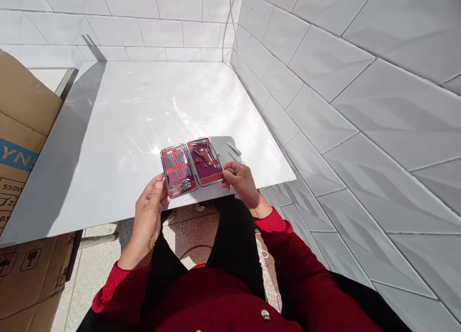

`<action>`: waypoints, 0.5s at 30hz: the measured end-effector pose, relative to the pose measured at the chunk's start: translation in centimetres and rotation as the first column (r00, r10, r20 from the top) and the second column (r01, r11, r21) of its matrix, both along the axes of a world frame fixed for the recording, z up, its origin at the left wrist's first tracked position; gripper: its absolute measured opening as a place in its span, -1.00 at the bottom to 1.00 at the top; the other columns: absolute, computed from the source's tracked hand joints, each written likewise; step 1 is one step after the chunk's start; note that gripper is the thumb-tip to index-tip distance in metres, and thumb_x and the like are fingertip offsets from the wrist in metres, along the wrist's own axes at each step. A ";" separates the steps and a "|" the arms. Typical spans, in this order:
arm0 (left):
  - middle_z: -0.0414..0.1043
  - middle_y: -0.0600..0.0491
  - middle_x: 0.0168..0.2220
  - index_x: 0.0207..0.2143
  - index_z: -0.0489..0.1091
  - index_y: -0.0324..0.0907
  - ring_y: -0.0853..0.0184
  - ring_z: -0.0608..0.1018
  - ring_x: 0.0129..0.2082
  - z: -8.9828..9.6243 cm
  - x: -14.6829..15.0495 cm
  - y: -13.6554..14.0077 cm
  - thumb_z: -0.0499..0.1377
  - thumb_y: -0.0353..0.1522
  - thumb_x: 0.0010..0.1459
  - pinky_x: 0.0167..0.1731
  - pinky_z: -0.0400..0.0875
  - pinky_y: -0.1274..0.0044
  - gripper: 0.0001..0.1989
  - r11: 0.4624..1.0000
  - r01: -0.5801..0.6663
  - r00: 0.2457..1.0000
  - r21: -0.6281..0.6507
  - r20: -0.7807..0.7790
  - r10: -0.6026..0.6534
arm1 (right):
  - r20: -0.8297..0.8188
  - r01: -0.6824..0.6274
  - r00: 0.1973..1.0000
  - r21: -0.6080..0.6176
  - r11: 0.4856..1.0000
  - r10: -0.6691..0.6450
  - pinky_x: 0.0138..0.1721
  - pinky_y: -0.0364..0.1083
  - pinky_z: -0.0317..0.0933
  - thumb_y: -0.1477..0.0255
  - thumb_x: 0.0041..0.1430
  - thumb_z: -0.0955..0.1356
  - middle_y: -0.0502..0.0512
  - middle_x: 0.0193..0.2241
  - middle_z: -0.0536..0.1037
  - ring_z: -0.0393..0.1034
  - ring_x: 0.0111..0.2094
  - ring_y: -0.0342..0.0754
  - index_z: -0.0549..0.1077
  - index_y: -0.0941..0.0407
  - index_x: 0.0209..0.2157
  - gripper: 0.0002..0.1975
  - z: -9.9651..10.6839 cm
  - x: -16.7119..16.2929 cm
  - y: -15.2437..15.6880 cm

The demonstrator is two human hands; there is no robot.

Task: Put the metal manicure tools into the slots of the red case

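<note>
A manicure set case (203,184) lies unfolded near the front edge of the white table, with a dark red lining and a metal rim. Several slim metal tools (176,165) sit under a red strap in its left half, with clippers (182,185) below them. Its right half holds more tools, among them a red-handled one (205,154). My left hand (149,209) grips the case's left edge between thumb and fingers. At the lower right corner, my right hand (241,180) pinches the rim. Just beyond it lie a nail clipper (234,148) and small scissors (234,157), partly hidden by my fingers.
The white table (126,106) reaches back to a tiled wall (162,31). Another tiled wall (342,130) runs along the right. Cardboard boxes (25,101) stand at the left. A thin cable (234,24) hangs in the corner.
</note>
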State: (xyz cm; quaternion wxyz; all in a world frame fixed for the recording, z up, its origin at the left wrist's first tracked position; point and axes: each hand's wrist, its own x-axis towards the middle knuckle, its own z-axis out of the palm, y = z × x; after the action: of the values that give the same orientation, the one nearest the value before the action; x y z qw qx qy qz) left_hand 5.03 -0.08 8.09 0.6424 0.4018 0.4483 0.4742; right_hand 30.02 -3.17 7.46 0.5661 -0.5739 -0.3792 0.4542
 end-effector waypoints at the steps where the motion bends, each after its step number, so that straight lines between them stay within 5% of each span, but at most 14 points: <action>1: 0.58 -0.11 0.14 0.10 0.51 -0.16 0.14 0.63 0.10 -0.1 0.2 -0.1 0.39 0.02 0.19 0.07 0.61 0.35 -0.41 0.998 0.054 0.997 -0.025 0.054 -0.052 | -0.009 -0.002 1.000 0.008 1.000 0.002 -0.65 -0.17 0.19 0.20 -0.01 0.45 -0.14 -0.69 0.46 0.32 -0.68 -0.15 0.43 0.06 -0.33 -0.72 0.1 -0.1 -0.1; 7: 0.66 -0.07 -0.02 -0.08 0.58 -0.21 0.18 0.68 -0.03 -1.1 1.2 0.2 0.46 -0.14 0.13 0.02 0.65 0.35 -0.59 0.994 0.064 0.969 -0.092 0.245 -0.039 | -0.041 -0.041 0.998 0.040 0.998 0.042 -0.65 -0.16 0.19 0.14 0.03 0.48 -0.14 -0.69 0.46 0.29 -0.70 -0.15 0.43 0.06 -0.31 -0.68 -0.2 -0.7 -0.6; 12: 0.66 -0.08 0.01 -0.08 0.59 -0.20 0.15 0.68 -0.01 -1.4 0.4 0.4 0.45 -0.14 0.13 0.03 0.66 0.32 -0.60 0.993 0.077 0.966 -0.092 0.253 -0.051 | 0.030 -0.072 0.997 0.050 0.996 0.070 -0.60 -0.13 0.23 -0.03 0.08 0.47 -0.07 -0.62 0.49 0.34 -0.63 -0.13 0.47 0.06 -0.31 -0.57 -0.3 0.1 -0.9; 15: 0.64 -0.07 0.05 -0.06 0.58 -0.17 0.14 0.66 0.05 -1.4 -0.4 0.5 0.43 -0.11 0.14 0.06 0.65 0.33 -0.59 0.996 0.049 0.981 -0.072 0.189 -0.035 | 0.105 0.042 0.993 0.047 0.998 -0.047 -0.59 -0.13 0.21 -0.06 0.09 0.45 0.01 -0.51 0.55 0.37 -0.57 -0.12 0.48 0.06 -0.34 -0.55 -0.9 2.0 -0.6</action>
State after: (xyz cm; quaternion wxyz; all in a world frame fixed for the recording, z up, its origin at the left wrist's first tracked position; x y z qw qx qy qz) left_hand 4.65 0.44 6.68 0.7064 0.3400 0.3951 0.4789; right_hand 32.02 -3.73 6.55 0.5679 -0.5926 -0.4062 0.4017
